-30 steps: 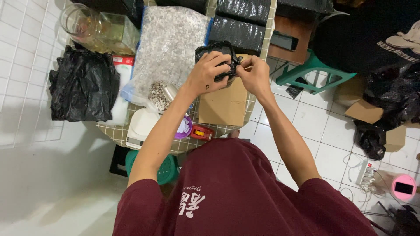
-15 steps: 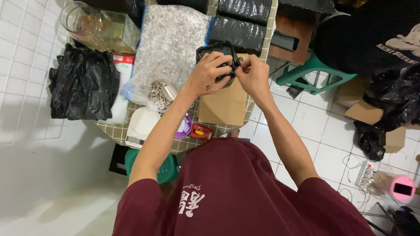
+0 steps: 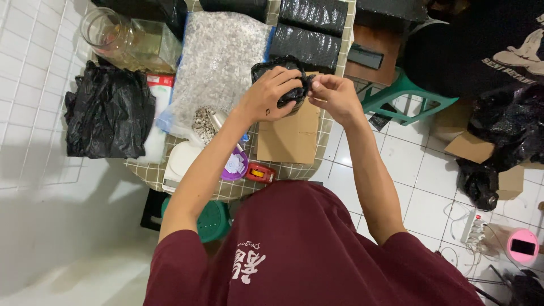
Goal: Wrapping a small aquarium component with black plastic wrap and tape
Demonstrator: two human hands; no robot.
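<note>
Seen from above, a person in a maroon shirt stands at the near edge of a small table [image 3: 148,173] covered in a checked cloth. Both hands meet over a small black plastic bag [image 3: 271,71] held just above a flat piece of brown cardboard [image 3: 289,136], which lies by the table's near right corner. The left hand [image 3: 276,93] wraps around the bag, fingers curled closed on it, apparently to keep it steady. The right hand [image 3: 334,96] pinches the bag's top edge with narrowed fingertips, as if gathering or closing the plastic. Along the far edge lie black bubble-wrapped packets [image 3: 311,28], stacked away from the working spot. A large clear bag of small pale pieces [image 3: 221,62] fills the table's middle, close at hand. A red tape measure [image 3: 259,173] and a purple dish [image 3: 233,165] sit at the near edge, and a crumpled black bag [image 3: 107,110] hangs over the left edge.
</note>
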